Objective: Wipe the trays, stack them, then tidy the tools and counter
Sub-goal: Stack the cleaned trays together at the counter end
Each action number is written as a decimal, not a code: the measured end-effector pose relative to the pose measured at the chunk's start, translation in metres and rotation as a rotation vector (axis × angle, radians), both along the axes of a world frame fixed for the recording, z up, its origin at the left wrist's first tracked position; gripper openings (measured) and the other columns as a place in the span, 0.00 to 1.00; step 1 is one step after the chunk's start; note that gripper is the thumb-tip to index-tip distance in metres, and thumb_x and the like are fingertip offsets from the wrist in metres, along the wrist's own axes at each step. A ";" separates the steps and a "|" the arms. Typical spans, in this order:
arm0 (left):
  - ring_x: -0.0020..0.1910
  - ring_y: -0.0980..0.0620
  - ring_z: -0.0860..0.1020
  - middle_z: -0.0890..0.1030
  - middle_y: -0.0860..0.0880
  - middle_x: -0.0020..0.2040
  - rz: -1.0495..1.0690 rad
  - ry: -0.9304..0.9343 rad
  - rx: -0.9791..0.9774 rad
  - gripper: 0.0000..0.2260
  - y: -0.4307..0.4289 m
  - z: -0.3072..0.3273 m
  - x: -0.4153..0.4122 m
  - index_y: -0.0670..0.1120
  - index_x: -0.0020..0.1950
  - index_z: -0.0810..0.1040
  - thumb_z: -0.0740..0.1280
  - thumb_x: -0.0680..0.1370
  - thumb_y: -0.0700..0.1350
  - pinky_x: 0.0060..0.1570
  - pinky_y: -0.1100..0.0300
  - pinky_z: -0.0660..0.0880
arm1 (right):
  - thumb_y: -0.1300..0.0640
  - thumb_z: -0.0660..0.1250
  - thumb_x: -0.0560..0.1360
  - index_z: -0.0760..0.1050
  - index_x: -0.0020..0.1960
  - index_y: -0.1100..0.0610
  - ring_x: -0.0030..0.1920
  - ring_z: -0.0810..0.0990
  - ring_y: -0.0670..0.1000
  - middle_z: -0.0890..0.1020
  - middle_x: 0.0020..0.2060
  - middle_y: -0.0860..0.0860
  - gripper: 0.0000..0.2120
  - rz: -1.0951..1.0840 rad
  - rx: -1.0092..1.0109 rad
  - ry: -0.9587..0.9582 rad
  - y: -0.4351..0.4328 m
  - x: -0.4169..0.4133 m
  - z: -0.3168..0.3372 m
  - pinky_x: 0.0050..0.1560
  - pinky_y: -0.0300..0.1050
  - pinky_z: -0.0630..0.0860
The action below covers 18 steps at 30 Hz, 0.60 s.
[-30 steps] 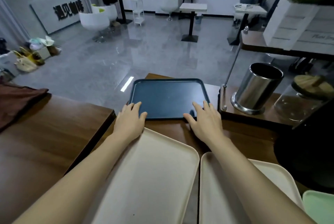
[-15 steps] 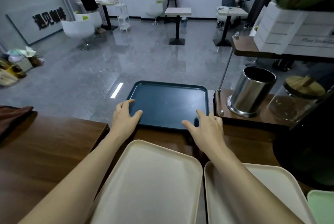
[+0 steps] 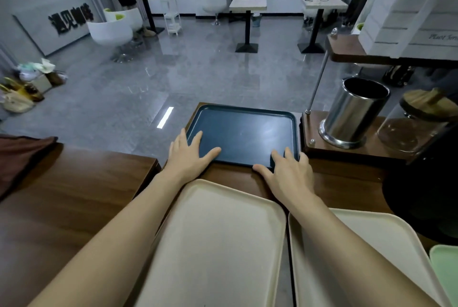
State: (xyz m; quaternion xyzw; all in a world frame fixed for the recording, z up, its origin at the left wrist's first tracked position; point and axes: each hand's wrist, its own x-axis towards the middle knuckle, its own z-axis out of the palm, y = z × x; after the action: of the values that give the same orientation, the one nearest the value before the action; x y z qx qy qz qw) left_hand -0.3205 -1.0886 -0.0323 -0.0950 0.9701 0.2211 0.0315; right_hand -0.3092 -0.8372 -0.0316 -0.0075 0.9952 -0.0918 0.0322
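We see the dark blue tray (image 3: 244, 133) lying flat at the far edge of the wooden counter (image 3: 74, 182), with both hands at its near corners. The left hand (image 3: 188, 158) rests on the near-left corner with its fingers straight and spread and the thumb laid on the tray's surface. The right hand (image 3: 288, 174) lies on the near-right corner, fingertips on the tray and thumb stretched along the near rim. Neither hand curls round anything.

We count four trays. There is the one dark blue tray and, nearer us, two side by side: the left cream tray (image 3: 218, 244) and the right cream tray (image 3: 386, 239). A corner of one green tray (image 3: 446, 269) shows at the lower right. To the right of the dark tray stand one steel canister (image 3: 352, 113) and one glass jar (image 3: 406, 130). One brown cloth (image 3: 22, 153) lies at the far left.
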 end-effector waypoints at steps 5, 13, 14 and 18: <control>0.83 0.47 0.43 0.39 0.49 0.84 -0.027 -0.065 0.168 0.41 -0.016 0.014 0.035 0.61 0.83 0.44 0.58 0.75 0.75 0.80 0.42 0.48 | 0.29 0.52 0.78 0.59 0.78 0.43 0.77 0.55 0.63 0.65 0.76 0.53 0.33 0.095 -0.028 0.047 0.008 0.015 0.013 0.71 0.59 0.62; 0.83 0.47 0.45 0.48 0.47 0.84 0.054 -0.005 0.041 0.33 0.001 0.010 0.155 0.56 0.83 0.55 0.63 0.81 0.62 0.80 0.47 0.48 | 0.22 0.62 0.68 0.55 0.78 0.33 0.81 0.43 0.56 0.49 0.82 0.46 0.43 0.911 -0.012 -0.231 0.006 0.088 0.026 0.78 0.56 0.45; 0.83 0.45 0.45 0.50 0.46 0.84 0.075 0.001 0.019 0.31 0.005 0.010 0.170 0.56 0.82 0.58 0.63 0.81 0.61 0.80 0.45 0.48 | 0.21 0.61 0.67 0.54 0.78 0.33 0.81 0.42 0.57 0.49 0.82 0.47 0.44 0.934 0.033 -0.212 0.007 0.090 0.022 0.78 0.58 0.44; 0.82 0.42 0.47 0.56 0.46 0.83 0.257 0.026 -0.133 0.25 0.029 0.007 0.244 0.57 0.79 0.65 0.59 0.82 0.61 0.79 0.40 0.47 | 0.19 0.55 0.68 0.54 0.79 0.36 0.79 0.47 0.60 0.57 0.79 0.50 0.44 0.910 0.086 -0.106 0.004 0.102 0.018 0.76 0.61 0.50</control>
State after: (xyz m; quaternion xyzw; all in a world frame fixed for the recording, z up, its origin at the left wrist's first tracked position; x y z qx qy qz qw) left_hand -0.0766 -1.0593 -0.0257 -0.2175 0.9627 0.1600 -0.0160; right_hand -0.2070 -0.8331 -0.0133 -0.4377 0.8906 -0.0271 0.1204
